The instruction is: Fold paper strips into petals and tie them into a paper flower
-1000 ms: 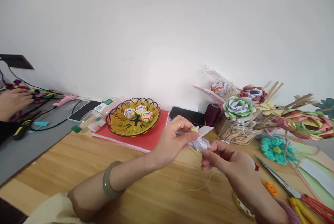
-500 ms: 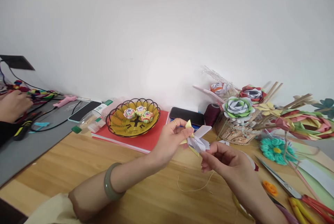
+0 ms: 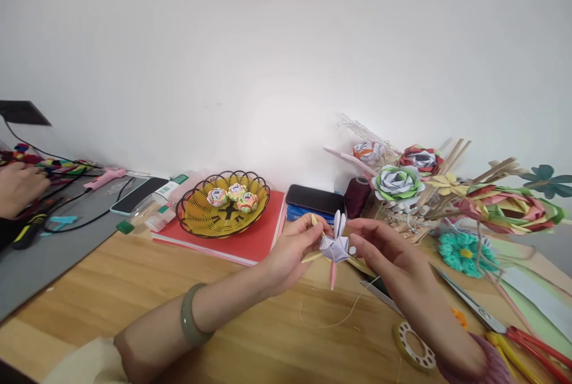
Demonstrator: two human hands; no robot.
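Note:
A partly folded paper flower (image 3: 335, 250) is held up over the wooden table, with white folds in the middle and yellow and pink strips sticking out. My left hand (image 3: 286, 259) pinches its left side between thumb and fingers. At its right side, the thumb and forefinger of my right hand (image 3: 393, 262) close around the white petals. Below the flower a thin pale thread (image 3: 333, 325) lies curled on the table. A tape roll (image 3: 415, 346) lies beneath my right forearm.
Small paper roses sit in a yellow woven basket (image 3: 196, 217) on red paper (image 3: 263, 235). Paper flowers (image 3: 397, 184) stand at the right, near open scissors (image 3: 473, 303) and a teal yarn flower (image 3: 467, 253). At far left is a co-worker's hand (image 3: 22, 187) near a pink glue gun (image 3: 106, 177).
The paper flower has turned, so its white folds face me and a pink strip points down. My right hand has moved up along its side. The view has shifted slightly.

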